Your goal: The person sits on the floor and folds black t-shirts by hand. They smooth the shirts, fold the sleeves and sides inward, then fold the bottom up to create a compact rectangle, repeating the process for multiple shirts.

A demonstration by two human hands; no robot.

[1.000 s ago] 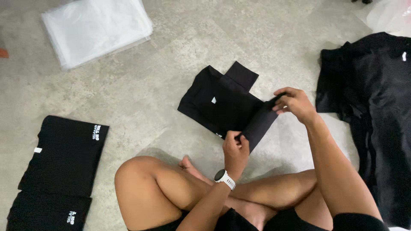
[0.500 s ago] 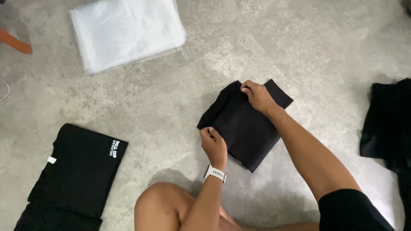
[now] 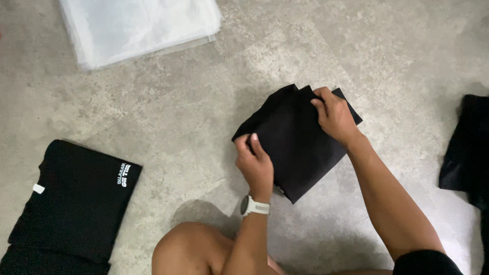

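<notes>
Black folded garment [image 3: 298, 140] lies on the concrete floor [image 3: 173, 102], both hands pinching its edges: left [image 3: 256, 165], right [image 3: 333, 114].

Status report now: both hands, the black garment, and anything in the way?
Left hand pinching near corner of folded black cloth garment. Right hand pressing its far edge. Garment flat on grey concrete floor. Nothing blocking.

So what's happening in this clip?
A person sitting on a grey floor is handling a folded black garment. The left hand grips its near-left edge and the right hand presses its far corner. A stack of folded black garments lies at the left, clear plastic bags at the top, more dark clothing at the right.
</notes>
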